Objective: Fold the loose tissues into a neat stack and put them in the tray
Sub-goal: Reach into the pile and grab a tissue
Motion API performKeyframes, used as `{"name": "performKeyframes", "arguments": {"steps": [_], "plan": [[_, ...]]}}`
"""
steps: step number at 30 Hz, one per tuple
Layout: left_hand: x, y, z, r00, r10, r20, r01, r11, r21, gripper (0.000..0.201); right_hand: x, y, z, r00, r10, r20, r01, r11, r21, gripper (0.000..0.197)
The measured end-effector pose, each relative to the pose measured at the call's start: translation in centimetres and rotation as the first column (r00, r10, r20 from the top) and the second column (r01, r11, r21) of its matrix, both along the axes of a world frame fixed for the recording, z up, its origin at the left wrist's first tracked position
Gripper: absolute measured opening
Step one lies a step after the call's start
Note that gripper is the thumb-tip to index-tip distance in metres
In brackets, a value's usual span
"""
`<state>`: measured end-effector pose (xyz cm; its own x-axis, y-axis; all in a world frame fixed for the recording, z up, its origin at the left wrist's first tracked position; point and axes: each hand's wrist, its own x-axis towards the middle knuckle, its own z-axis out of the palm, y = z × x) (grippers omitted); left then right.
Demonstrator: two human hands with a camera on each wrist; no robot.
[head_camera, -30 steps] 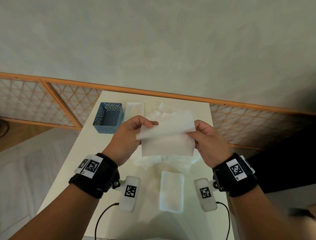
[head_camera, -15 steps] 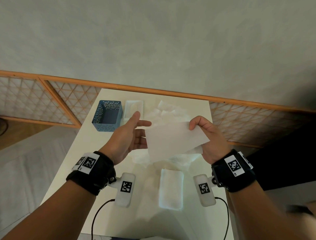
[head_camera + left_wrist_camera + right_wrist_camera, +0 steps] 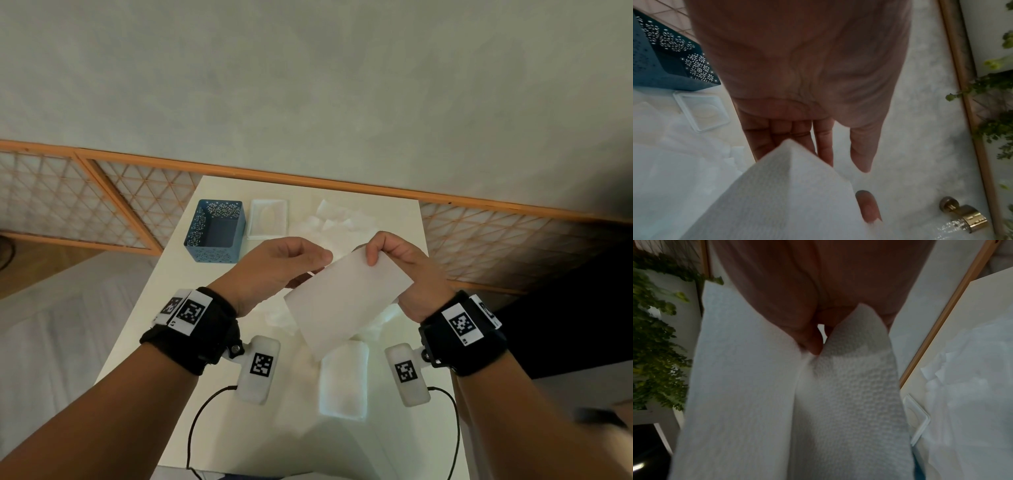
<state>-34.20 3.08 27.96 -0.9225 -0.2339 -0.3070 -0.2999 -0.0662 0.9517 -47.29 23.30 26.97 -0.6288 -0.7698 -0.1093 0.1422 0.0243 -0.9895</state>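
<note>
My right hand [image 3: 375, 255] pinches the upper corner of a white folded tissue [image 3: 346, 301], which hangs tilted above the table. In the right wrist view the thumb [image 3: 809, 340] presses into the tissue [image 3: 849, 394]. My left hand [image 3: 318, 267] is at the tissue's left corner. Its fingers [image 3: 777, 128] lie fairly straight behind the tissue [image 3: 789, 194], with the thumb held apart. A folded stack [image 3: 344, 377] lies on the table below. The loose tissue pile [image 3: 335, 222] sits at the back, partly hidden by my hands. The clear tray [image 3: 269, 236] stands left of the pile.
A blue perforated basket [image 3: 215, 229] stands left of the tray on the white table [image 3: 178, 308]. A wooden lattice rail [image 3: 102, 205] runs behind the table. Cables trail off the table's near edge. A brass fitting [image 3: 962, 216] shows in the left wrist view.
One second ago both hands held the tissue. The left hand then let go and opened. It has now come back to the left corner, and the tissue has turned to a tilt.
</note>
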Motion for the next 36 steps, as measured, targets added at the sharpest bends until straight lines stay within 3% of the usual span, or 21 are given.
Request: {"name": "performKeyframes", "arguments": {"steps": [4,9,12,14,17,22,26,29,36], "plan": [[0.0,0.2,-0.3,0.999,-0.031,0.017,0.031,0.999,-0.034,0.023,-0.2,-0.9,0.3,0.997,0.039,-0.066,-0.037,0.999,0.04,0.021],[0.0,0.2,-1.1,0.999,-0.016,0.04,0.019,0.997,-0.069,0.021,-0.5,-2.0,0.3,0.987,0.07,-0.148,-0.056,0.994,0.099,0.017],[-0.1,0.2,-1.8,0.998,0.062,0.009,-0.061,0.997,-0.053,0.022,-0.2,-2.2,0.6,0.99,-0.014,-0.138,0.026,0.996,0.085,0.016],[-0.1,0.3,-2.3,0.991,0.131,-0.01,-0.132,0.991,-0.022,0.02,0.0,-2.3,0.5,0.994,-0.104,-0.034,0.108,0.985,0.135,0.032],[-0.1,0.6,-3.5,0.981,0.195,0.003,-0.195,0.981,-0.004,0.016,0.5,-2.1,-0.5,0.97,-0.141,0.199,0.104,0.978,0.183,0.069],[0.1,1.9,-6.7,0.957,0.27,0.106,-0.279,0.957,0.082,0.016,2.2,-1.1,-4.0,0.963,-0.154,0.22,0.089,0.956,0.281,0.038],[0.3,3.0,-9.0,0.928,0.316,0.197,-0.357,0.904,0.234,0.018,2.6,-0.3,-7.4,0.948,-0.241,0.21,0.14,0.903,0.407,0.032],[0.6,3.7,-10.0,0.931,0.281,0.234,-0.344,0.89,0.3,0.019,2.6,0.5,-9.3,0.95,-0.263,0.17,0.168,0.886,0.433,0.017],[1.0,4.1,-12.6,0.934,0.214,0.286,-0.262,0.955,0.141,0.011,2.4,2.5,-12.1,0.96,-0.277,0.039,0.21,0.807,0.552,0.017]]}}
